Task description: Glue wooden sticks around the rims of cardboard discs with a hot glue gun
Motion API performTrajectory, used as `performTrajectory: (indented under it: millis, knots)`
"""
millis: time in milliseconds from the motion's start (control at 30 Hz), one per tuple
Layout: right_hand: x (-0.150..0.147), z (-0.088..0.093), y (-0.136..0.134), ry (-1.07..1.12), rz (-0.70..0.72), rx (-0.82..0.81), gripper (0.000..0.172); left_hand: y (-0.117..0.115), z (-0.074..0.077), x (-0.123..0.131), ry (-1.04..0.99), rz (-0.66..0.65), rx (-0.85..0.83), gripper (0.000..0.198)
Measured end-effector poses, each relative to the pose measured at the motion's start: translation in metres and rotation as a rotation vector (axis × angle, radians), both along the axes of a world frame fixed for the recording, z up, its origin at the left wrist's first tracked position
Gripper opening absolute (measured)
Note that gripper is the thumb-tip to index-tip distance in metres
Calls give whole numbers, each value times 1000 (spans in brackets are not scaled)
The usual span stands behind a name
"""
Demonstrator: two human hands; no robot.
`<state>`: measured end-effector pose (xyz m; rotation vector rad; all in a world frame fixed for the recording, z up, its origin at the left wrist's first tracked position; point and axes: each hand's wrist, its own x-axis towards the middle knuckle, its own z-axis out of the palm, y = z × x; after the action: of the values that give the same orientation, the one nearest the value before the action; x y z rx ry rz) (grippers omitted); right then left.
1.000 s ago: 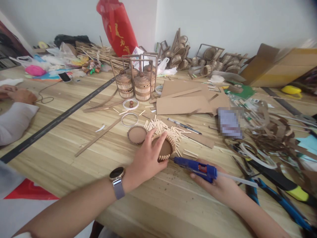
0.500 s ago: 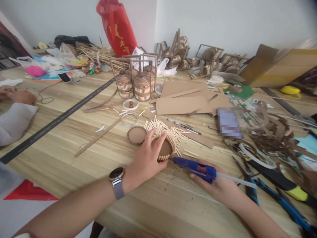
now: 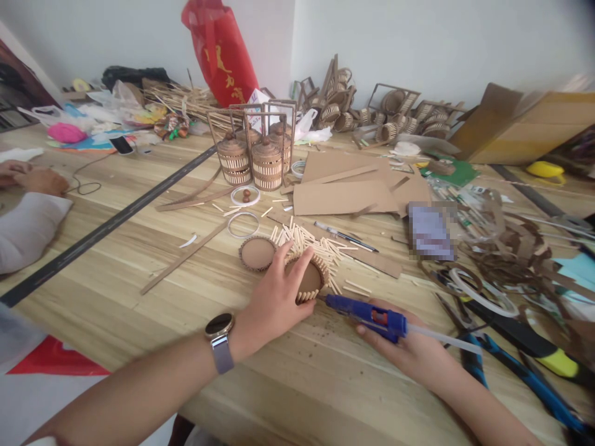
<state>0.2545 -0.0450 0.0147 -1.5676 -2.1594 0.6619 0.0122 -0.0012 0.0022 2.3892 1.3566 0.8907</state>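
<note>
With thumb and fingers around its rim, my left hand [image 3: 274, 288] grips a small round cardboard basket [image 3: 310, 279] edged with short pale sticks. A blue glue gun [image 3: 367, 314] lies in my right hand [image 3: 413, 347], a clear glue stick jutting from its back. Its nozzle meets the basket's right lower side, near my left thumb. Just left of the basket, a round cardboard disc [image 3: 258, 253] with a corrugated rim rests on the table. Loose short sticks [image 3: 304, 238] are heaped behind the basket.
Several lidded baskets with tall handles [image 3: 266, 162] stand behind. Cardboard sheets [image 3: 344, 197], a pen [image 3: 346, 235] and white rings [image 3: 243, 225] lie on the table. Pliers [image 3: 525, 378] and a cutter [image 3: 520, 328] are at the right. Another person's hands [image 3: 41, 179] rest at far left.
</note>
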Motion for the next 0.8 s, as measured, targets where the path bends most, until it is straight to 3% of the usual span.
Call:
performTrajectory:
  millis: [133, 200, 400, 500, 667, 800]
  knots:
    - [8, -3, 1, 18, -112, 4, 37, 0, 0, -1, 1, -7, 5, 92]
    - [16, 3, 2, 81, -85, -64, 37, 0, 0, -1, 0, -10, 3, 93]
    - [42, 32, 5, 254, 192, -578, 44, 1, 0, 0, 5, -9, 17, 93]
    - [47, 34, 5, 251, 210, -779, 50, 0, 0, 0, 7, -3, 18, 91]
    - [45, 39, 5, 4, 215, -601, 52, 0, 0, 0, 15, -2, 16, 91]
    - [42, 49, 8, -296, 85, -360, 46, 0, 0, 0, 16, 2, 3, 92]
